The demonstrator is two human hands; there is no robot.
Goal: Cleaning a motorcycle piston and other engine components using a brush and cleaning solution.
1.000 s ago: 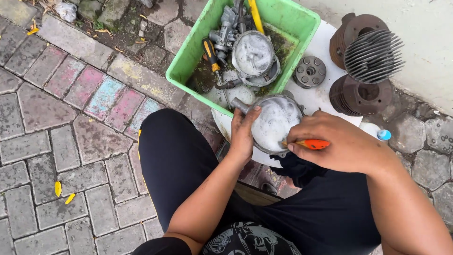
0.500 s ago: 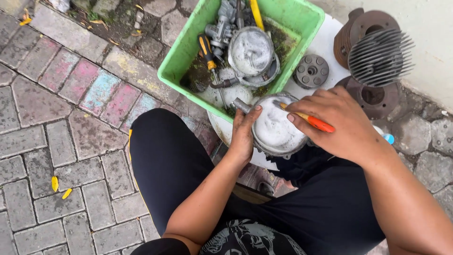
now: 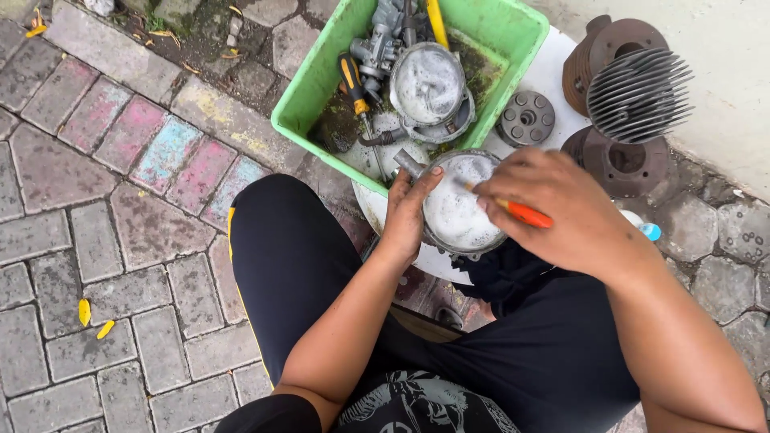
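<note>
Step in hand: scrubbing, by the look of it; a person seated on a paved yard works a brush over a soapy round metal engine cover (image 3: pixel 455 210) at centre frame.
Left hand: the left hand (image 3: pixel 407 215) clasps the cover's left rim, fingers curled closed around it, thumb up near a short pipe stub at the rim.
Right hand: the right hand (image 3: pixel 553 210) is closed around an orange-handled brush (image 3: pixel 521 212), its head pressed into the foam.
Where the cover sits: just right of centre, over a white board (image 3: pixel 553 80), touching the near edge of a green plastic tub (image 3: pixel 309 104).
How it looks: grey metal, bowl-like, its face almost wholly hidden under white suds; a toothed lower edge shows.
Next move calls for: likely a firm left-hand hold while the brush reaches the rim and stub; wet foam could make the part slip.
Nearby: 1 more foamy cover (image 3: pixel 427 82) and a yellow-handled screwdriver (image 3: pixel 353 87) lie in the tub; a finned cylinder (image 3: pixel 638 92) stands at upper right.
</note>
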